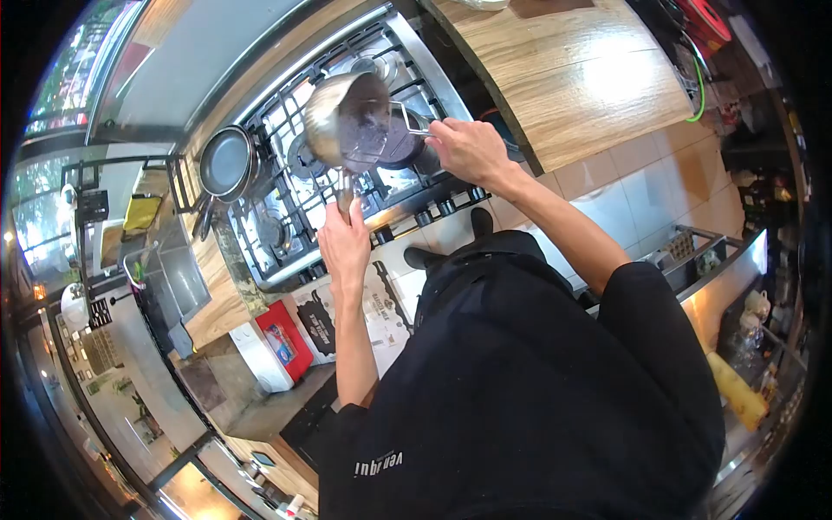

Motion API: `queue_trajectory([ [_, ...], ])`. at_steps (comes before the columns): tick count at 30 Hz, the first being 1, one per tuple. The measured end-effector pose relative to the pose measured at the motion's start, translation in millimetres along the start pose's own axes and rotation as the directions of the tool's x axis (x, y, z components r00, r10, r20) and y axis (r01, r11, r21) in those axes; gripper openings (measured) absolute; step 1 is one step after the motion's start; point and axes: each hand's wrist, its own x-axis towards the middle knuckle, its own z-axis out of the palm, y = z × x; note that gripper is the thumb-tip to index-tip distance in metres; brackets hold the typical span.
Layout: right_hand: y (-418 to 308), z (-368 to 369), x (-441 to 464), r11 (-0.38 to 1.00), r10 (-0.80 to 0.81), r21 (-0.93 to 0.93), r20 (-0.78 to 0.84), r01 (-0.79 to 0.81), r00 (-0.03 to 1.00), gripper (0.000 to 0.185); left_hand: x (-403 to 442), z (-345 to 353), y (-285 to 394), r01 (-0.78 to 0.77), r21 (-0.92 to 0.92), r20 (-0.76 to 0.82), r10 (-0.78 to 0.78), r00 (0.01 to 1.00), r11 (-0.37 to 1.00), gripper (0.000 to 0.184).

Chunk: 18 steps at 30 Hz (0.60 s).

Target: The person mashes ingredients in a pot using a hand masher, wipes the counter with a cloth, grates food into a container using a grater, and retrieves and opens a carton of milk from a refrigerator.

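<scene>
Black shirt (520, 390) was closest; left hand (345, 243) was clamped on a tilted pan (322, 113), right hand (472, 154) on a wire-looped handle (419, 132). Pan hung above the stove (431, 68), not set down yet; couldn't tell what was left inside.

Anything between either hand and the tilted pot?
Right side: yes. A wire-handled utensil, held in the right hand, lies between that hand and the pot. Left side: no. The left hand has its grip directly on the pot handle, with nothing visible in between.
</scene>
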Motion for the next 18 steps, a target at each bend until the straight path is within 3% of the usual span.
queue_trajectory([
  [1,1,-4,-1,0.999,0.018,-0.038,0.037,-0.016,0.999,0.019,-2,0,3,0.016,-0.002,-0.001,-0.016,1.000,1.000,0.031],
  [4,9,-23,-8,0.994,0.039,-0.102,0.097,-0.029,0.994,0.020,-7,5,9,0.012,0.249,0.024,-0.018,1.000,0.968,0.032],
  [7,7,-36,-9,0.992,0.045,-0.123,0.095,-0.033,0.994,0.019,-8,10,7,0.019,0.235,-0.006,-0.019,1.000,0.972,0.032],
  [9,-3,-40,-5,0.998,0.004,-0.067,-0.004,-0.004,1.000,0.019,-8,11,8,0.038,0.196,-0.012,-0.036,0.999,0.980,0.032],
  [13,-1,-22,5,0.995,-0.022,0.092,-0.061,0.027,0.998,0.015,-3,31,-19,0.020,-0.025,-0.053,-0.021,0.998,0.999,0.036],
  [14,-10,-32,13,0.991,-0.020,0.130,-0.053,0.026,0.998,0.013,-1,44,-36,0.061,-0.203,0.001,-0.062,0.998,0.977,0.036],
  [15,-16,-39,29,0.991,-0.027,0.128,-0.059,0.035,0.998,0.013,0,49,-45,0.110,-0.372,0.060,-0.095,0.994,0.922,0.036],
  [16,-23,-43,51,0.982,-0.178,0.049,-0.047,0.181,0.983,0.012,-5,39,-31,0.309,-0.635,0.239,-0.200,0.950,0.708,0.033],
  [17,-35,-49,75,0.947,-0.321,-0.025,-0.026,0.321,0.947,0.012,-7,32,-25,0.305,-0.633,0.232,-0.202,0.952,0.711,0.033],
  [18,-60,-63,106,0.949,-0.316,0.049,0.111,0.312,0.942,0.012,-8,25,-20,0.397,-0.738,0.325,-0.228,0.918,0.546,0.031],
])
